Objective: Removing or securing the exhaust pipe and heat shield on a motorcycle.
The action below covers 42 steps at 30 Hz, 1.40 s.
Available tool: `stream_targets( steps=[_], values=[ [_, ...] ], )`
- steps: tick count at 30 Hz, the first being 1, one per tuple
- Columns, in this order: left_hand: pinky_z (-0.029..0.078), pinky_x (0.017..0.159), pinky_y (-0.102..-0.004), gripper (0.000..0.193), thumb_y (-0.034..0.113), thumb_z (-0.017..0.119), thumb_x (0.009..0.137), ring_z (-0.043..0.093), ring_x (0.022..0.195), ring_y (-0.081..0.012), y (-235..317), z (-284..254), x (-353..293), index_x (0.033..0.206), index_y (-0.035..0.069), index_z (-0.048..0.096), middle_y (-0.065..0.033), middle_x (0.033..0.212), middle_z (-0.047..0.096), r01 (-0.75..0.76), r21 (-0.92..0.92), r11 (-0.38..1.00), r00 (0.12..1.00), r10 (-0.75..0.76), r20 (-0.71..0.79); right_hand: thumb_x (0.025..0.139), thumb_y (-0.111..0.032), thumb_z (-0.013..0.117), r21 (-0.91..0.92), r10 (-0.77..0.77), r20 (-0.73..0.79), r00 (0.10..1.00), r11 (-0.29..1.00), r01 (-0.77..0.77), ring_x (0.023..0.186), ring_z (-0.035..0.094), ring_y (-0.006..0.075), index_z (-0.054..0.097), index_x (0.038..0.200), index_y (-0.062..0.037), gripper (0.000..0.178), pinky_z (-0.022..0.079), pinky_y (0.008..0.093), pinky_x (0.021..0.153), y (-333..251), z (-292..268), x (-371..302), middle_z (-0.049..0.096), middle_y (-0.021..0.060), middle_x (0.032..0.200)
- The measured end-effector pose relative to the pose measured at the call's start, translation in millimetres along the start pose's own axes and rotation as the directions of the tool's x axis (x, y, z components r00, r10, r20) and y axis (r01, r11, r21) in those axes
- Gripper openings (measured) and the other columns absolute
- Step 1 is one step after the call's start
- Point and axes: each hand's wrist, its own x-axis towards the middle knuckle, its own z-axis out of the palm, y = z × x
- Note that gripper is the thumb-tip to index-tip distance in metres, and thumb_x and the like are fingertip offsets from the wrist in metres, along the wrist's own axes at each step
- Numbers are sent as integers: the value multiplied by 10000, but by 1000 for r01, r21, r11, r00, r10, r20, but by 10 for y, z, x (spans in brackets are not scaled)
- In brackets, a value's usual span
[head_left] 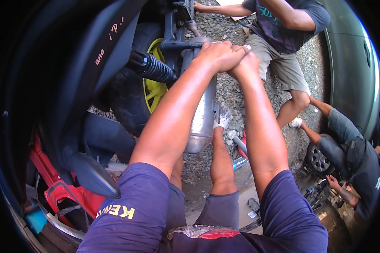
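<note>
My left hand (217, 55) and my right hand (245, 66) meet above the upper end of a silver exhaust muffler (203, 111). The left hand's fingers curl down and its front end overlaps the right hand. Both look closed, but whatever lies under the fingers is hidden. A dark metal bar (179, 44) runs toward my left hand. Left of the muffler, a black coil-spring shock absorber (158, 69) slants in front of a wheel with a yellow-green rim (154, 90) and black tyre (128, 95).
Across from me a person in grey shorts (278, 63) reaches an arm toward the vehicle. Another person (359, 160) crouches at the right beside a dark green car (354, 76). Gravel (316, 76) covers the ground. A plastic bottle (240, 163) and red plastic panels (71, 194) lie nearer me.
</note>
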Motion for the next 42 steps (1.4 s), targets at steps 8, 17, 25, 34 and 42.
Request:
stream_targets(
  steps=[8, 17, 25, 34, 42],
  values=[
    [328, 1236, -553, 817, 683, 294, 1104, 555, 1447, -411, -36, 25, 29, 1417, 54, 710, -239, 1492, 643, 15, -41, 999, 1000, -15, -4, 951, -362, 695, 51, 38, 16, 999, 998, -38, 1144, 770, 350, 756, 1254, -187, 355, 621, 460, 981, -18, -9, 1, 804, 132, 1210],
    [332, 1258, -537, 872, 706, 333, 1071, 579, 1445, -412, -29, 62, 117, 1409, -7, 705, -281, 1481, 655, 59, -70, 996, 998, -58, 19, 948, -382, 696, 79, 50, -32, 998, 996, -47, 1105, 781, 356, 780, 1199, -199, 322, 621, 452, 971, 82, 128, 40, 808, 160, 1151],
    [336, 1258, -479, 871, 711, 295, 1090, 538, 1468, -419, -68, 81, 99, 1454, 12, 667, -285, 1516, 613, 40, -59, 997, 999, -39, 19, 962, -394, 655, 125, 92, 24, 995, 988, -94, 1121, 776, 344, 799, 1168, -166, 339, 612, 445, 981, -16, -80, -19, 811, 158, 1162],
    [335, 1259, -525, 832, 704, 310, 1082, 547, 1460, -430, 68, -12, 54, 1460, 70, 693, -262, 1513, 632, 95, -44, 995, 995, -93, 33, 952, -361, 724, 418, 211, -4, 977, 888, -190, 1124, 772, 338, 816, 1103, -96, 319, 595, 383, 965, 28, 71, -10, 810, 179, 1129],
    [333, 1266, -523, 790, 687, 320, 1083, 535, 1463, -454, 38, -25, 98, 1469, 106, 692, -273, 1526, 614, 66, -59, 996, 995, -61, 81, 957, -347, 708, 368, 167, -27, 986, 918, -146, 1102, 767, 366, 819, 1106, -113, 298, 599, 411, 973, 54, 89, 4, 806, 187, 1131]
  ],
)
